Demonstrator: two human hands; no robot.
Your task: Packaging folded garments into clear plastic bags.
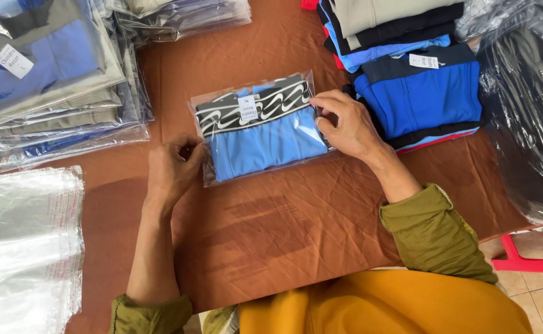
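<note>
Head view: we press our left hand against the left edge of a clear plastic bag holding folded light-blue underwear with a black-and-white wavy waistband, fingers curled onto that edge. Our right hand pinches the bag's right edge between thumb and fingertips. The bag lies flat at centre on the brown cloth-covered table. At ten o'clock rests a pile of bagged garments; at two o'clock, a stack of unbagged blue and dark folded underwear; at eight o'clock, a sheaf of empty clear bags.
</note>
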